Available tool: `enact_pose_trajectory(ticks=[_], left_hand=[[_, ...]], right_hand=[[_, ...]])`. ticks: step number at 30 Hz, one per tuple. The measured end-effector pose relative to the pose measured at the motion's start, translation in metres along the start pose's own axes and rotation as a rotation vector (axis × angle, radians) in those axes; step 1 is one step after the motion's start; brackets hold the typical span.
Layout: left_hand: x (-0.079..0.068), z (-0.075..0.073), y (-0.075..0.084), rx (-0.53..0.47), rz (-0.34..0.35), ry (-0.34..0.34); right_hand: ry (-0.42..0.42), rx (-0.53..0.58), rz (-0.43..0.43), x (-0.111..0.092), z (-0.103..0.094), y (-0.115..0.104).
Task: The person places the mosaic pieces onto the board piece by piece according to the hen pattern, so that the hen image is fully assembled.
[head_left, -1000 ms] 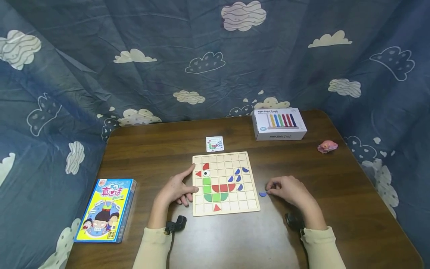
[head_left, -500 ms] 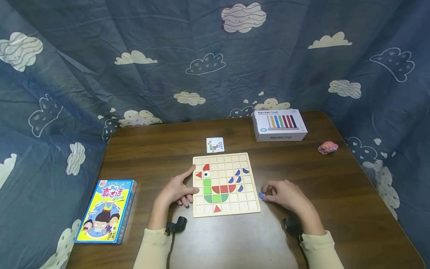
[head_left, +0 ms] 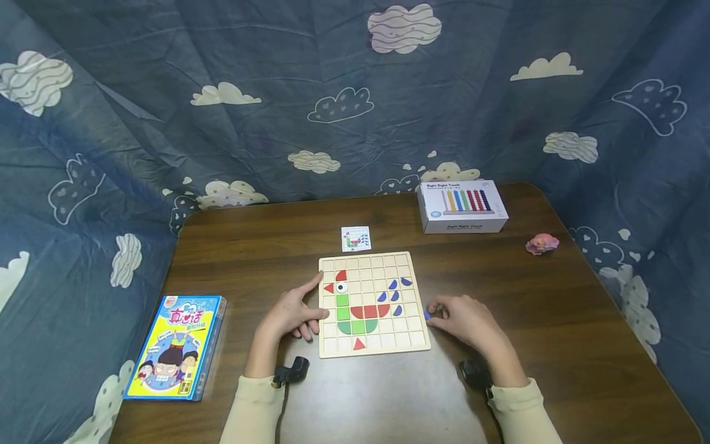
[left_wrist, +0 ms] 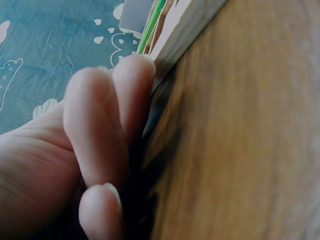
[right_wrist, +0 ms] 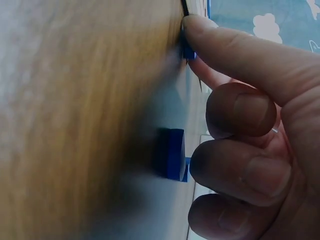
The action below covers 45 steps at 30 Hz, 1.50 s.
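A pale wooden grid board (head_left: 366, 271) lies on the table, with red, green and blue flat pieces forming a bird on it. My left hand (head_left: 291, 314) rests at the board's left edge, two digits spread against it. In the left wrist view a fingertip (left_wrist: 137, 65) meets the board's side. Just off the board's right edge, my right hand (head_left: 466, 317) pinches a blue half-moon piece (head_left: 428, 314) between thumb and index finger. The right wrist view shows that blue piece (right_wrist: 189, 50) mostly covered by the thumb. Another blue piece (right_wrist: 175, 155) appears there beside the curled fingers.
Behind the board lies a small picture card (head_left: 355, 238) of a similar bird. A white box (head_left: 463, 206) stands at the back right, near a pink shell-like object (head_left: 542, 243). At the left lies a yellow and blue box (head_left: 174, 348). The table (head_left: 371, 394) carries all these.
My right hand has moved left, picking up the blue half-moon piece from the table and bringing it to the board's right edge. My left hand has stayed put.
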<state>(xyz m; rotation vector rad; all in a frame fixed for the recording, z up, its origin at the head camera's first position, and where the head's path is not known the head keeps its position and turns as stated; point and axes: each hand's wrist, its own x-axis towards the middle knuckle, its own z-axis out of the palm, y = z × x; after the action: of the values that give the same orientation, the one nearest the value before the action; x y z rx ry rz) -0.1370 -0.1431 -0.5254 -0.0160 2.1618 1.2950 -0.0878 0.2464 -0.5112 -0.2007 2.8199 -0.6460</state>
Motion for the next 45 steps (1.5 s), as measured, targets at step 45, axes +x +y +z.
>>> enact_pose_trajectory(ticks=[45], left_hand=[[0.001,0.000,0.000,0.018,-0.002,0.001]], right_hand=[[0.023,0.084,-0.012,0.048,0.003,-0.022]])
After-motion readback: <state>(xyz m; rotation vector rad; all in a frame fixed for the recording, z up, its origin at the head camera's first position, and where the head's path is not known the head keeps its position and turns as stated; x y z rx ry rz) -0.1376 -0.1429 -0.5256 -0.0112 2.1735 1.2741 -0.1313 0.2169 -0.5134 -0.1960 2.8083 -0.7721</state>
